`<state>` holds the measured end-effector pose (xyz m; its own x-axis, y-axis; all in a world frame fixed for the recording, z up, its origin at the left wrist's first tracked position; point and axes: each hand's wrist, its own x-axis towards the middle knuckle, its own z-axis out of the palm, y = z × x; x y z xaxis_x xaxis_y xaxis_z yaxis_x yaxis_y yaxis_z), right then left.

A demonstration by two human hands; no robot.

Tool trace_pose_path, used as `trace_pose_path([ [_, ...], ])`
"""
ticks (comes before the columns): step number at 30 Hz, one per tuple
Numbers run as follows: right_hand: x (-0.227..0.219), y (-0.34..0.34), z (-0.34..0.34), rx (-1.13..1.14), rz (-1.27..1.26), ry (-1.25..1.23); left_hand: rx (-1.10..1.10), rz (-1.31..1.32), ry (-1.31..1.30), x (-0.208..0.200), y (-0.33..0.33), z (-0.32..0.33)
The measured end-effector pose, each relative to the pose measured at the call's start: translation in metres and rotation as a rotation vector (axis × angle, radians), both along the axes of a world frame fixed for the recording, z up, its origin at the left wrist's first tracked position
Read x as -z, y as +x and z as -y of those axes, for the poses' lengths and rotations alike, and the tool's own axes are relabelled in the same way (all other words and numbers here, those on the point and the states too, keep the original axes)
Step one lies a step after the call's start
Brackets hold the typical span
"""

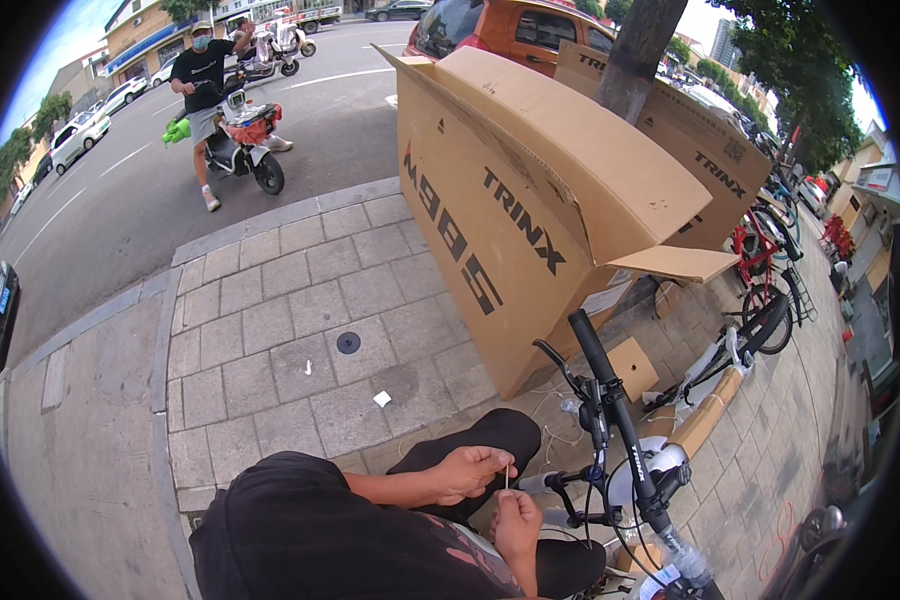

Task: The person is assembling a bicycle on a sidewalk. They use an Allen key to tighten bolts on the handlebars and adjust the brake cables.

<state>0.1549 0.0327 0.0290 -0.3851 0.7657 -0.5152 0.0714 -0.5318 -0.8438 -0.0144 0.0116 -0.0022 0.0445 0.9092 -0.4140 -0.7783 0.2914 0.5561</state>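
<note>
My left hand (470,472) and my right hand (517,522) meet over my lap. Both pinch a short, thin pale strip or rod (507,477) that stands upright between the fingertips; its exact kind is too small to make out. The left fingers close on its upper end, the right fingers on its lower end. Just right of my hands is a bicycle handlebar (622,405) with black grips, brake levers and cables, partly wrapped in clear plastic. The bicycle's fork (570,485) is beside my right knee.
A tall open cardboard box (470,200) stands ahead, with another box (705,160) behind it by a tree trunk (638,60). A white scrap (381,399) and a black disc (348,343) lie on the paving. A person on a scooter (238,135) is on the road.
</note>
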Motion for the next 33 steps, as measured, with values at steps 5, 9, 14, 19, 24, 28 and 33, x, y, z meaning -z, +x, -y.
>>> trace_pose_path([
  [5, -0.003, 0.000, 0.000, -0.004, -0.007, -0.023, 0.004, 0.002, 0.014, 0.004, 0.000, 0.000],
  [9, -0.008, 0.000, -0.001, -0.004, -0.032, -0.093, 0.023, 0.001, 0.021, 0.009, -0.001, -0.001],
  [14, -0.003, 0.002, -0.003, -0.012, -0.061, -0.113, 0.014, -0.007, 0.008, 0.004, 0.000, -0.001],
  [19, 0.000, 0.004, -0.003, -0.009, -0.095, -0.140, 0.032, -0.018, 0.002, 0.010, 0.000, -0.002],
  [24, -0.002, 0.005, -0.004, -0.013, -0.102, -0.143, 0.041, -0.019, -0.011, 0.009, 0.001, -0.002],
  [28, -0.001, 0.004, -0.003, -0.009, -0.098, -0.128, 0.040, -0.032, -0.016, 0.008, 0.001, -0.002],
  [33, -0.001, 0.003, -0.003, -0.001, -0.078, -0.128, 0.037, -0.034, -0.027, 0.012, 0.002, -0.002],
])
